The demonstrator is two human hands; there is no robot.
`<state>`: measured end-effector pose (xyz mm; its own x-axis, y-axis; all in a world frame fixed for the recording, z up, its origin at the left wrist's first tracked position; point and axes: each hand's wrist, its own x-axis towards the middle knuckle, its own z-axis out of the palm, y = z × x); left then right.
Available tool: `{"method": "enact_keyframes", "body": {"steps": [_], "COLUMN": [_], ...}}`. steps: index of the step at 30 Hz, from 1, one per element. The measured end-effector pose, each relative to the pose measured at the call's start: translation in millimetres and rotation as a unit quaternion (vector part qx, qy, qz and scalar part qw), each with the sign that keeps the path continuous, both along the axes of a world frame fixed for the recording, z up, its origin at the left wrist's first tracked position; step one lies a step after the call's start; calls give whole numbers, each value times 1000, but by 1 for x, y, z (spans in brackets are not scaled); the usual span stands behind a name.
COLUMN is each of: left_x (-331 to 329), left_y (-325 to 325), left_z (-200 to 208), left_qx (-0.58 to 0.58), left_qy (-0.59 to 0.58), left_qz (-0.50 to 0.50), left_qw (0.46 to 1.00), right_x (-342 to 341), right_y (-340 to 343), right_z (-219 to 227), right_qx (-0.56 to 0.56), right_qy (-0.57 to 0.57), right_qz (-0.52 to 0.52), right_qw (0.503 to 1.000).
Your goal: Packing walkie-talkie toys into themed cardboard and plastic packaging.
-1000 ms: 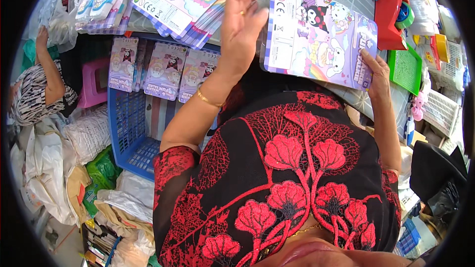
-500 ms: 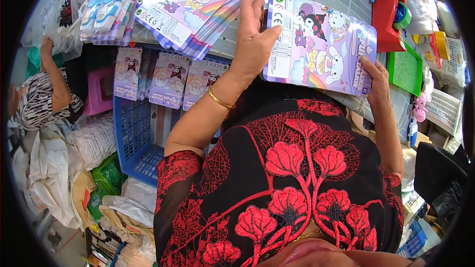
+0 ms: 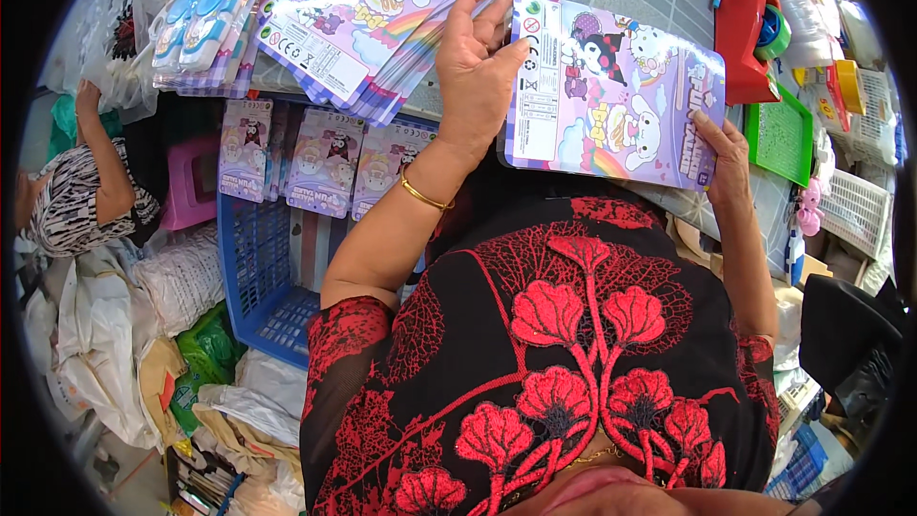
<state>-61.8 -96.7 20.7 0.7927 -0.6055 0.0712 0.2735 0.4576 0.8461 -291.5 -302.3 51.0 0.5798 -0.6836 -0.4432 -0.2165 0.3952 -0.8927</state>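
My right hand (image 3: pixel 723 153) grips a purple printed backing card (image 3: pixel 583 76) at its lower right corner, thumb on top. Cartoon characters and a rainbow cover the card, which is held flat above the table edge. At the card's left edge is my left hand (image 3: pixel 478 76), its fingers stretched out and its thumb tip by the edge; whether the thumb touches is unclear. Just beyond that hand lies a fanned pile of similar cards (image 3: pixel 334 38). Farther left, packs of blue-and-white toy walkie-talkies (image 3: pixel 205 24) are stacked on the table.
A blue plastic basket (image 3: pixel 253 272) with more carded packs (image 3: pixel 325 162) stands below the table's left side. To the right are a red tape dispenser (image 3: pixel 740 48), a green tray (image 3: pixel 781 139) and white baskets (image 3: pixel 850 215). Another person's arm (image 3: pixel 107 158) shows at far left.
My left hand has shifted left, its thumb sliding from the card's face to its edge. The card stays in my right hand, nearly in the same place.
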Motion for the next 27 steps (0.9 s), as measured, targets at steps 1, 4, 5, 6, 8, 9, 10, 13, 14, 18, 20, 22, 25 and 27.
{"method": "enact_keyframes", "body": {"steps": [1,4,5,6,8,9,10,13,14,18,20,22,25,27], "left_x": [0,1,2,2,6,7,8,7,6,7,8,11,21,33], "left_y": [-1,-2,-3,-3,-1,-1,-1,-2,-2,-5,-5,-4,7,12], "left_z": [0,1,2,2,2,2,2,1,-2,-8,-7,-5,2,-1], "left_qx": [-1,-4,-7,-10,-8,-7,-7,19,40,100,124,144,173,175], "left_qy": [0,22,32,43,45,49,48,6,-46,-161,-192,-221,-265,-291], "left_qz": [0,15,21,26,21,17,15,29,46,92,110,124,63,27], "left_qw": [1000,1000,999,999,999,999,999,999,997,978,967,957,947,940], "right_x": [-1,-2,-3,-3,-1,-1,-1,-2,-2,-1,-1,-2,-2,0], "right_y": [0,-1,-1,-1,1,1,1,1,1,3,3,2,2,4], "right_z": [0,-3,-3,-3,-2,-1,-2,-3,-4,-4,-5,-6,-9,-7], "right_qx": [-1,-5,-3,0,3,5,5,6,1,-11,-16,-23,-32,-32], "right_qy": [0,5,2,-1,-6,-11,-12,-10,-6,-5,-2,2,14,13], "right_qz": [0,-7,-5,-5,-7,-7,-9,-11,-12,-13,-14,-18,-17,-12], "right_qw": [1000,1000,1000,1000,1000,1000,1000,1000,1000,1000,1000,1000,999,999]}}
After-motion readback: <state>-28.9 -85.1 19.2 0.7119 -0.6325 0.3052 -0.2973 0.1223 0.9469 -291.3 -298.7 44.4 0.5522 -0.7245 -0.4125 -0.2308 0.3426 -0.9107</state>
